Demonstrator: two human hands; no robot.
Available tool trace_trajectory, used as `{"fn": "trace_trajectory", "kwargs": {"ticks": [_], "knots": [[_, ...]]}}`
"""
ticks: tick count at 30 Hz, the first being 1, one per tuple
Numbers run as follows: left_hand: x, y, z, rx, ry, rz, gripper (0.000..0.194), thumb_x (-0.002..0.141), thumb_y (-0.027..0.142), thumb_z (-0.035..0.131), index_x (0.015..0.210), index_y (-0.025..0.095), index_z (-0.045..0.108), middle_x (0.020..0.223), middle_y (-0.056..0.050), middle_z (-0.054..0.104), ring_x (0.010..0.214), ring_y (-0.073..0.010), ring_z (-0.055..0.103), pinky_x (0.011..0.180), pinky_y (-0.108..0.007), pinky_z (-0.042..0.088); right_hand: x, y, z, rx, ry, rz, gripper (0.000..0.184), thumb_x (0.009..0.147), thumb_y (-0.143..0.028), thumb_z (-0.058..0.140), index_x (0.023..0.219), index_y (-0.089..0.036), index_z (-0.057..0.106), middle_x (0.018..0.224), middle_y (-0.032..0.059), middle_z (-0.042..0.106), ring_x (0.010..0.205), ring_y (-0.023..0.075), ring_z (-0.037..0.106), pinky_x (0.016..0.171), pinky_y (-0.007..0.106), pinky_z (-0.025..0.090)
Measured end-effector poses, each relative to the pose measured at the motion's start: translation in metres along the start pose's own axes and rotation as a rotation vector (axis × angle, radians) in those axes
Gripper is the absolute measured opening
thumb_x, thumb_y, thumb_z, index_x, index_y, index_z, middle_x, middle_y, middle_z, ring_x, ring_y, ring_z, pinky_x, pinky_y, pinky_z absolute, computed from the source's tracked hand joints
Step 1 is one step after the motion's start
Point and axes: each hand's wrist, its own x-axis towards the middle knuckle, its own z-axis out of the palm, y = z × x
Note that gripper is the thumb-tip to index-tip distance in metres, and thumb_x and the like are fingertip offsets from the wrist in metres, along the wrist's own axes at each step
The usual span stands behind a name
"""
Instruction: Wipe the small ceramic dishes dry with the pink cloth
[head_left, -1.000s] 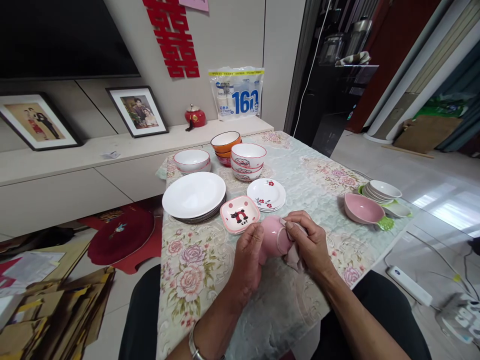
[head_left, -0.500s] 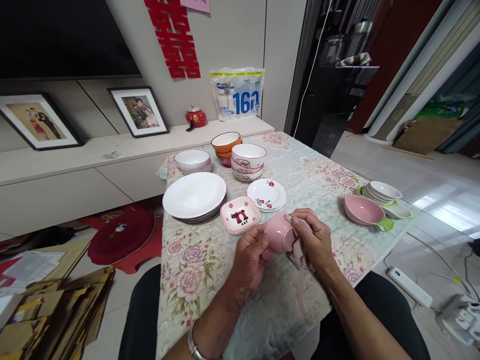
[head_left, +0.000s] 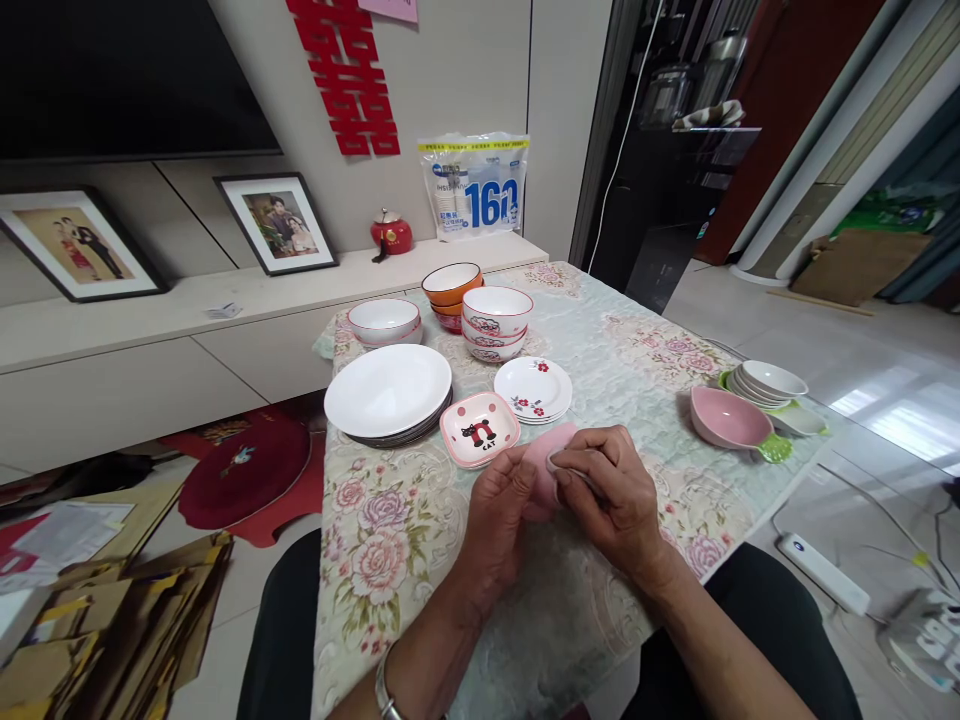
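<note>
The small square pink dish (head_left: 480, 429) on the worktop carries the word "CAT" under a black cat drawing, the plastic pack (head_left: 474, 186) on the shelf shows a big blue "160" (its smaller print is too tiny to read), and a red double-happiness sign (head_left: 346, 75) hangs on the wall.

Glossy pink ceramic cup (head_left: 541, 468); soft matt cloth (head_left: 581, 480), probably; quilted, textured fabric tablecloth (head_left: 600, 330).

Both hands clasp pink bowl (head_left: 541, 470) over floral tablecloth (head_left: 390, 540); left hand (head_left: 499, 520), right hand (head_left: 611, 495); cat dish (head_left: 480, 430) just beyond.
</note>
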Motion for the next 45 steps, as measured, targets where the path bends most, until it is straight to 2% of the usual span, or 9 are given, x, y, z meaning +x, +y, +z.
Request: {"fn": "trace_trajectory", "kwargs": {"ticks": [5, 12, 18, 20, 26, 28, 35, 38, 45], "knots": [[0.002, 0.005, -0.003, 0.014, -0.073, -0.062, 0.031, 0.073, 0.04, 0.081, 0.086, 0.014, 0.07, 0.066, -0.001, 0.064, 0.058, -0.0101, 0.052, 0.058, -0.022, 0.039, -0.001, 0.001, -0.003, 0.009, -0.038, -0.007, 0.019, 0.086, -0.013, 0.059, 0.097, -0.024, 0.071, 0.089, 0.0067, 0.065, 0.086, 0.0229, 0.058, 0.073, 0.04, 0.048], [0.002, 0.007, 0.003, -0.064, -0.045, -0.056, 0.035, 0.061, 0.035, 0.089, 0.083, 0.014, 0.07, 0.073, -0.003, 0.069, 0.063, -0.0124, 0.057, 0.057, -0.023, 0.042, -0.002, 0.014, -0.007, 0.104, 0.062, 0.186, 0.015, 0.091, -0.016, 0.059, 0.099, -0.023, 0.07, 0.092, 0.006, 0.061, 0.087, 0.0204, 0.061, 0.073, 0.036, 0.05], [-0.002, 0.005, 0.007, -0.113, -0.104, -0.009, 0.024, 0.068, 0.027, 0.086, 0.08, 0.015, 0.07, 0.074, -0.001, 0.07, 0.07, -0.0118, 0.059, 0.071, -0.024, 0.045, -0.001, -0.005, -0.007, -0.094, -0.033, -0.076, 0.018, 0.085, -0.012, 0.065, 0.098, -0.023, 0.07, 0.091, 0.0071, 0.064, 0.084, 0.0217, 0.056, 0.074, 0.04, 0.046], [-0.002, 0.004, 0.008, -0.121, -0.111, -0.007, 0.023, 0.069, 0.027, 0.085, 0.08, 0.016, 0.069, 0.074, 0.0, 0.07, 0.072, -0.0119, 0.059, 0.073, -0.024, 0.045, 0.0, -0.005, -0.008, -0.092, -0.046, -0.086, 0.018, 0.085, -0.012, 0.064, 0.097, -0.023, 0.071, 0.09, 0.0067, 0.065, 0.083, 0.0218, 0.057, 0.074, 0.04, 0.046], [-0.001, 0.0, 0.007, -0.074, -0.094, -0.006, 0.028, 0.065, 0.03, 0.087, 0.079, 0.015, 0.068, 0.076, -0.003, 0.072, 0.071, -0.0137, 0.059, 0.072, -0.026, 0.044, 0.0, 0.016, -0.009, 0.095, 0.126, 0.294, 0.011, 0.091, -0.022, 0.06, 0.09, -0.023, 0.07, 0.09, 0.0051, 0.064, 0.084, 0.021, 0.062, 0.075, 0.037, 0.05], [-0.001, 0.001, 0.007, -0.067, -0.091, -0.004, 0.028, 0.066, 0.03, 0.087, 0.079, 0.014, 0.068, 0.075, -0.003, 0.071, 0.071, -0.0141, 0.059, 0.072, -0.026, 0.043, -0.002, 0.017, -0.008, 0.094, 0.153, 0.33, 0.01, 0.091, -0.023, 0.06, 0.09, -0.023, 0.069, 0.09, 0.0046, 0.063, 0.085, 0.0207, 0.062, 0.076, 0.037, 0.05], [-0.002, 0.006, 0.007, -0.148, -0.128, 0.012, 0.021, 0.078, 0.029, 0.078, 0.091, 0.014, 0.07, 0.071, 0.001, 0.065, 0.064, -0.0094, 0.054, 0.067, -0.022, 0.042, 0.0, -0.01, -0.002, -0.042, 0.019, -0.032, 0.015, 0.087, -0.009, 0.06, 0.094, -0.018, 0.07, 0.088, 0.0075, 0.062, 0.086, 0.0218, 0.056, 0.074, 0.04, 0.045], [-0.002, 0.006, 0.007, -0.133, -0.128, 0.017, 0.023, 0.08, 0.03, 0.076, 0.095, 0.013, 0.072, 0.075, -0.001, 0.067, 0.067, -0.0095, 0.055, 0.069, -0.023, 0.043, 0.002, -0.012, -0.003, -0.035, -0.01, -0.071, 0.016, 0.087, -0.008, 0.06, 0.095, -0.018, 0.069, 0.087, 0.0077, 0.062, 0.085, 0.0216, 0.055, 0.073, 0.04, 0.044], [0.0, 0.0, 0.004, -0.098, -0.166, 0.011, 0.025, 0.071, 0.031, 0.083, 0.086, 0.013, 0.073, 0.075, -0.003, 0.07, 0.068, -0.0134, 0.057, 0.072, -0.028, 0.043, -0.002, 0.012, -0.009, 0.097, 0.08, 0.198, 0.01, 0.092, -0.016, 0.06, 0.095, -0.021, 0.068, 0.092, 0.0048, 0.06, 0.086, 0.0188, 0.059, 0.075, 0.035, 0.048]]}}
